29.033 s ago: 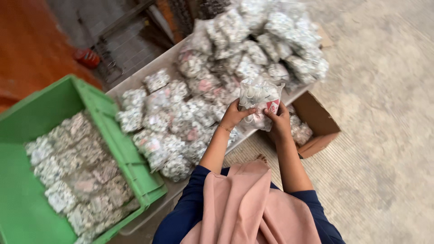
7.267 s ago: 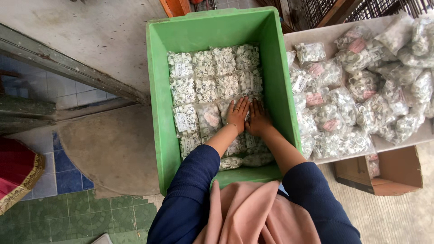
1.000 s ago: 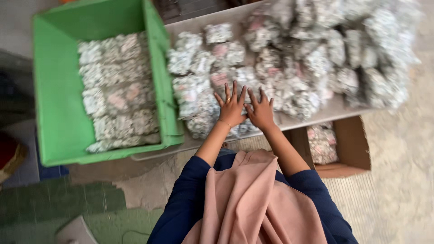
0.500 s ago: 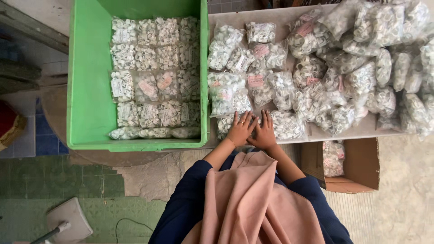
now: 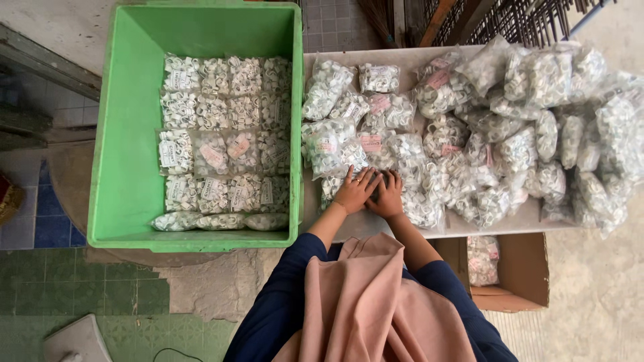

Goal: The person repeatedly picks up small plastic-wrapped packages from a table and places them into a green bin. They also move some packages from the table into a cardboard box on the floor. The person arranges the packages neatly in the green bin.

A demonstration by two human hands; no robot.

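Note:
My left hand (image 5: 355,190) and my right hand (image 5: 387,195) lie side by side, fingers spread, on a clear plastic bag of small white parts (image 5: 371,175) at the near edge of a pale table (image 5: 362,224). Whether the fingers grip the bag I cannot tell. Many more such bags are heaped over the table (image 5: 510,127), several with pink slips inside. To the left stands a green plastic crate (image 5: 121,154) with the same bags laid flat in rows (image 5: 225,141).
A brown cardboard box (image 5: 516,271) with one bag in it sits on the floor under the table's right end. Green and blue floor tiles lie at lower left. Metal bars stand beyond the table at top right.
The view has shifted from the crate, where both hands pressed on the packed bags, to the table. In the last second the hands drew back slightly to a bag near the table's edge.

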